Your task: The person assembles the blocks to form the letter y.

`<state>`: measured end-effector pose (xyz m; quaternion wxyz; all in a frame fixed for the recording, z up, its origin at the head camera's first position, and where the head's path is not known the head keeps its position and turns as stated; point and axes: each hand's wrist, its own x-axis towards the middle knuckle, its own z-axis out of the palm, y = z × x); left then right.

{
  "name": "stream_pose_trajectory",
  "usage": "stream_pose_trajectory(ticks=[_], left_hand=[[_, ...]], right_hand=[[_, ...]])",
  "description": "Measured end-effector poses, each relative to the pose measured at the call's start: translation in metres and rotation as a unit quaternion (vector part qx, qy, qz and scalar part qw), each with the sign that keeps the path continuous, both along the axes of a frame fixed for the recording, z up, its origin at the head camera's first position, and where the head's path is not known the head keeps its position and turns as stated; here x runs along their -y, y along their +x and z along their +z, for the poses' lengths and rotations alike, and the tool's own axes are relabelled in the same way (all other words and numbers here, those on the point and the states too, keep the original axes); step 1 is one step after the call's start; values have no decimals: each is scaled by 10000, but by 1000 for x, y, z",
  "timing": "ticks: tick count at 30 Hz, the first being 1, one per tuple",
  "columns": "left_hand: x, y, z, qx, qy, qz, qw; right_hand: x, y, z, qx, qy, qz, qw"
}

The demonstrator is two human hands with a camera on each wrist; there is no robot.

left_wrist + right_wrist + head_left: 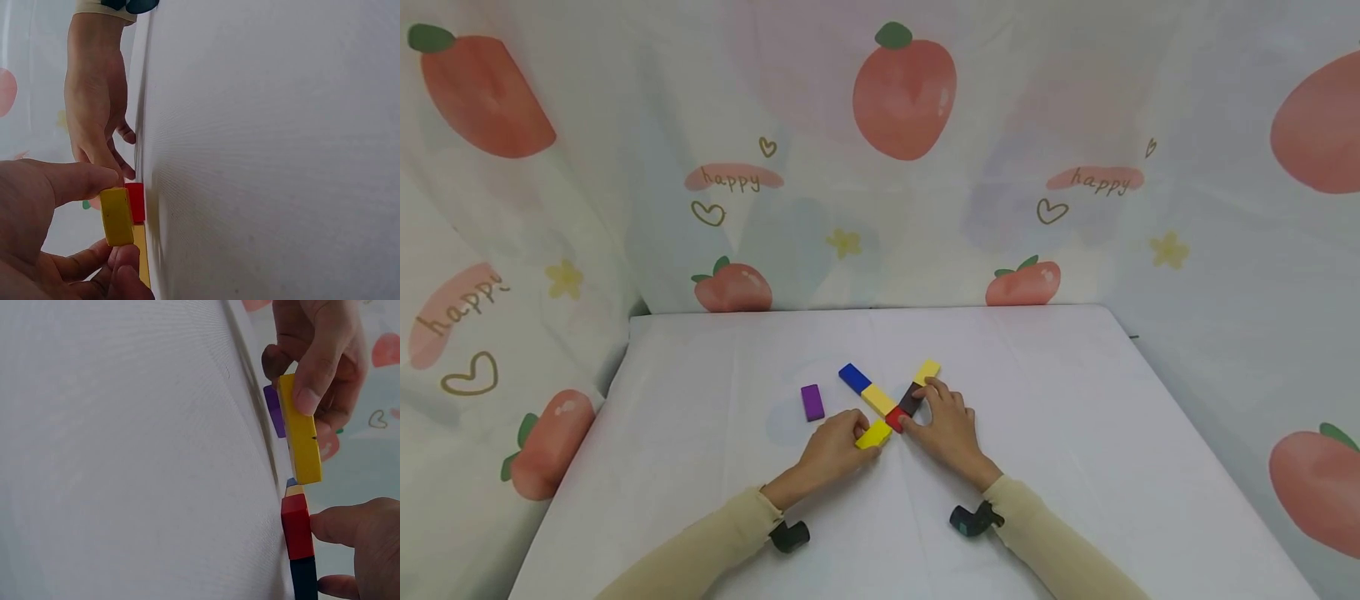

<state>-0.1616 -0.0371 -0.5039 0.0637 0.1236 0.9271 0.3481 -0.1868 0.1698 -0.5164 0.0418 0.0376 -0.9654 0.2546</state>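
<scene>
My left hand [835, 442] pinches a bright yellow block [874, 434] between thumb and fingers. That block's far end overlaps the near edge of a red block [895, 418] in the head view; in the right wrist view it is tilted, close over the red block. My right hand [951, 425] lies over the row's right arm, thumb touching the red block and fingertips on a dark block [911, 400]. Beyond the dark block sits another yellow block [927, 372]. From the red block, a pale yellow block [877, 400] and a blue block [854, 378] run up to the left.
A purple block [812, 402] lies apart, left of the blue one. White cloth covers the table [1075, 467], with a fruit-patterned curtain [910, 233] behind and at the sides. Each sleeve cuff carries a black wrist camera [976, 520].
</scene>
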Motion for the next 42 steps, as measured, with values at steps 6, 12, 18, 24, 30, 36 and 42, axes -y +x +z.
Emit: stream_pose_trajectory(ticks=[6, 12, 18, 24, 30, 36, 42], left_hand=[[-4, -2, -1, 153, -75, -9, 9999], [-5, -4, -4, 213, -99, -99, 9997], [-8, -6, -7, 298, -8, -100, 9995], [-10, -5, -7, 249, -92, -125, 9996], [-10, -3, -3, 222, -58, -119, 9997], [-6, -1, 0, 494, 23, -222, 9985], [1, 0, 1, 538, -16, -594, 9968]], right_hand=[[0, -1, 0, 12, -1, -25, 10000], [1, 0, 2, 61, -17, -26, 10000], [1, 0, 3, 39, -31, -17, 10000], [1, 1, 3, 34, -21, 2, 10000], [1, 1, 2, 20, 5, 11, 10000], [1, 1, 2, 81, 9, 25, 10000], [2, 1, 2, 43, 8, 5, 10000]])
